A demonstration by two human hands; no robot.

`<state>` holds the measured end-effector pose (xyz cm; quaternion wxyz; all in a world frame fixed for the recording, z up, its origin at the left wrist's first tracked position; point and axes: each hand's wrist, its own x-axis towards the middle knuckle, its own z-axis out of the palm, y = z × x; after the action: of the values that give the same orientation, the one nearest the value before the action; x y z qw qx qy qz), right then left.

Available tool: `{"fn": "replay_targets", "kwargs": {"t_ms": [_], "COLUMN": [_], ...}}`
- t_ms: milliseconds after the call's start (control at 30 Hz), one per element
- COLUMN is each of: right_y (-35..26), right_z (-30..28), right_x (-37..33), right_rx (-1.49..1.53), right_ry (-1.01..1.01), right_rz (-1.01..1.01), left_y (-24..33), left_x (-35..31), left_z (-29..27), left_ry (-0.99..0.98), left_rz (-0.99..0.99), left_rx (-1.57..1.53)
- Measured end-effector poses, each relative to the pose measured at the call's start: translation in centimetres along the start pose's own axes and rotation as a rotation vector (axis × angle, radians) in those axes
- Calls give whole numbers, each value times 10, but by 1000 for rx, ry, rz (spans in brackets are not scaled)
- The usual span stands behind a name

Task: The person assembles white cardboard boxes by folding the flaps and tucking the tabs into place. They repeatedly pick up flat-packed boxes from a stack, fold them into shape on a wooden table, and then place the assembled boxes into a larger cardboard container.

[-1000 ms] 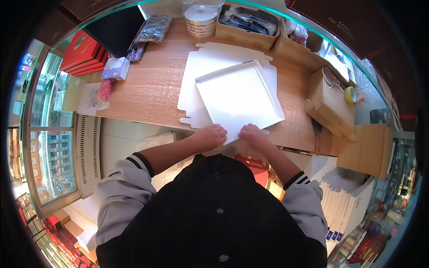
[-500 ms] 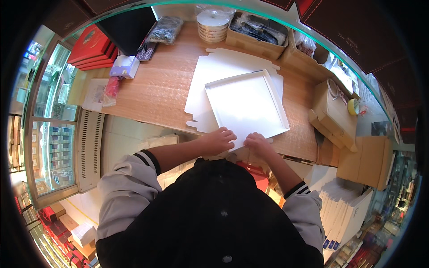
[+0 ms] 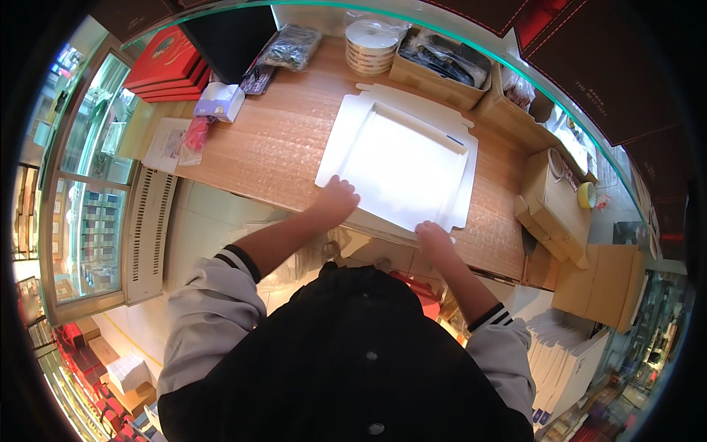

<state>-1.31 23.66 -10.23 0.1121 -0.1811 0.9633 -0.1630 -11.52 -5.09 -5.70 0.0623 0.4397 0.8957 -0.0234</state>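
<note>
A white cardboard box (image 3: pixel 405 166), a shallow tray with raised sides at the back and right, lies on a larger flat white cardboard sheet (image 3: pixel 337 140). Both rest at the front of the wooden table. My left hand (image 3: pixel 337 201), fingers curled, is at the box's near left corner. At its near right corner, my right hand (image 3: pixel 435 239) has its fingers closed on the edge. The box's front edge runs between the two hands, and the fingertips are partly hidden.
Along the back stand a disc spindle (image 3: pixel 370 46), a cardboard carton (image 3: pixel 442 70) of bagged items and a plastic-wrapped packet (image 3: pixel 292 46). Red boxes (image 3: pixel 168 65) and a tissue pack (image 3: pixel 219 102) are at left. Brown cartons (image 3: pixel 552 202) and a yellow tape roll (image 3: pixel 586 195) lie right.
The box has turned to line up with the sheet beneath it. My left hand has shifted left and farther from my body, so my hands are wider apart; the right moved slightly.
</note>
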Motion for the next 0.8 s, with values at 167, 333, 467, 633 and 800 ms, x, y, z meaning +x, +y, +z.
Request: {"fn": "replay_targets", "kwargs": {"t_ms": [167, 333, 467, 633, 800], "right_y": [-71, -60, -45, -43, -41], "right_z": [-11, -28, -30, -30, -25], "right_x": [38, 27, 40, 56, 56], "right_rx": [156, 5, -114, -113, -7], "right_ry": [-99, 225, 49, 21, -11], "right_rz": [152, -338, -392, -494, -460], "left_y": [48, 5, 1, 1, 3], "left_x": [22, 12, 15, 14, 13], "left_z": [25, 29, 35, 29, 31], "left_ry": [275, 241, 282, 233, 224], "left_rz": [218, 321, 354, 330, 303], "left_rx": [-352, -449, -434, -394, -389]}}
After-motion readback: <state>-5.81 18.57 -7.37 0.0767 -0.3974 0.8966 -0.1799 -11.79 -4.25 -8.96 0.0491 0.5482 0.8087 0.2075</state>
